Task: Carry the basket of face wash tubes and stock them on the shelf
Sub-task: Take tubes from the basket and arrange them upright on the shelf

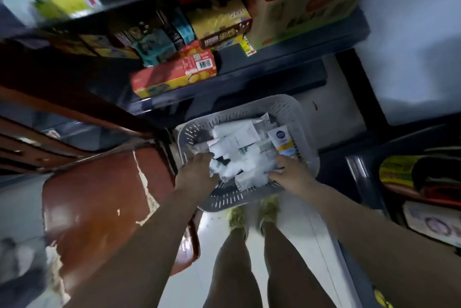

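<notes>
Reaching into the grey slotted plastic basket, left hand and right hand curl onto white face wash tubes (grip blurred, unconfirmed).

A small shop's stock aisle, by the look of it: dark metal shelving crammed with boxed snacks, a red-and-yellow biscuit carton showing its barcode, a big tan cardboard shipping box beside them, more packaged goods at right.

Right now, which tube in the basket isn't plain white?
The tube with the blue round logo and yellow band, at the basket's right side, just beyond the right hand. The other tubes look white.
</notes>
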Tool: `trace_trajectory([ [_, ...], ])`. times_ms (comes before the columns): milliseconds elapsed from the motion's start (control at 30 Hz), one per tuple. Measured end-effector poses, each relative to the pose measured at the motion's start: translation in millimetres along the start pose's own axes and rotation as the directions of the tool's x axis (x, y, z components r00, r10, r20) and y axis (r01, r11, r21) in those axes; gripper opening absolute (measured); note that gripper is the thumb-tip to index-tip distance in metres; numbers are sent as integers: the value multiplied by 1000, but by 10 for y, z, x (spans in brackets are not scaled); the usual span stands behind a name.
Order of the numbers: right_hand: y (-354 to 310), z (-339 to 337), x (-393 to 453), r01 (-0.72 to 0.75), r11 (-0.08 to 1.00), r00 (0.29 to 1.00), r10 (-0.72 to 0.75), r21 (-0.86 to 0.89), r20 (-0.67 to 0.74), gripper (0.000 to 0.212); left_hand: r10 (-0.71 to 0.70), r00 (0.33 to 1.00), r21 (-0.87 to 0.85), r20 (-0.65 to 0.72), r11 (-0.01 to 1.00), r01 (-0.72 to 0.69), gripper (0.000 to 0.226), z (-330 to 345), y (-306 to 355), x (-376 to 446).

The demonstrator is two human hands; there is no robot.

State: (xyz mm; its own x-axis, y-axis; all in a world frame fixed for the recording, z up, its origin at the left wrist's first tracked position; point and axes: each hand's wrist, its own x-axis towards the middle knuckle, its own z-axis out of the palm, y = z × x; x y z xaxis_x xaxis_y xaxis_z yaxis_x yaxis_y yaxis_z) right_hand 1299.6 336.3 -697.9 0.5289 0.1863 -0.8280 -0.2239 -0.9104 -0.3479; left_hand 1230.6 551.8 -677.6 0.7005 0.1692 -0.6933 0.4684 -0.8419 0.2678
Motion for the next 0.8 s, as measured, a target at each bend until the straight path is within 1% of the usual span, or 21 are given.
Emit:
trace_trajectory([
  [33,26,56,188,-24,999,1000,24,23,9,12,-2,1000,-19,-2,1000,2,57,98,-7,154],
  [67,60,126,382,-45,997,999,45,56,11,13,-5,1000,-40,-4,999,4,58,193,-11,304],
  [133,120,250,756,-109,979,994,113,174,-15,44,-14,1000,-83,-8,996,14,58,364,-17,607],
  [167,130,305,916,-139,961,988,152,238,-37,50,-24,1000,-101,-14,995,23,58,445,-23,767],
  [233,163,419,1228,-193,914,972,229,358,-60,48,-37,999,-135,-31,990,33,59,591,-32,1071],
  [300,193,550,1509,-239,847,954,296,475,-47,47,-42,998,-170,-38,985,35,61,741,-40,1336],
  [367,230,665,1773,-250,767,933,354,591,-64,46,-62,997,-198,-51,979,51,58,871,-30,1547],
  [433,238,734,1953,-290,640,891,451,711,-43,53,-75,994,-207,-81,977,57,54,969,-14,1695],
  [467,229,757,2007,-319,590,871,491,742,-15,59,-76,992,-209,-101,976,54,53,1001,-12,1750],
  [567,181,800,2118,-381,510,828,559,771,40,74,-64,988,-196,-139,980,36,54,1079,-47,1847],
  [633,150,799,2147,-368,411,806,588,834,65,75,-21,991,-130,-136,991,3,59,1107,-83,1867],
  [700,129,800,2119,-326,341,801,595,882,65,67,13,993,-52,-117,998,-19,65,1110,-121,1872],
  [767,130,829,2052,-258,265,809,585,929,58,61,18,996,-31,-92,999,-21,66,1088,-138,1877],
  [800,129,850,2018,-241,242,816,575,940,61,60,16,997,-47,-74,999,-20,64,1083,-138,1883],
])
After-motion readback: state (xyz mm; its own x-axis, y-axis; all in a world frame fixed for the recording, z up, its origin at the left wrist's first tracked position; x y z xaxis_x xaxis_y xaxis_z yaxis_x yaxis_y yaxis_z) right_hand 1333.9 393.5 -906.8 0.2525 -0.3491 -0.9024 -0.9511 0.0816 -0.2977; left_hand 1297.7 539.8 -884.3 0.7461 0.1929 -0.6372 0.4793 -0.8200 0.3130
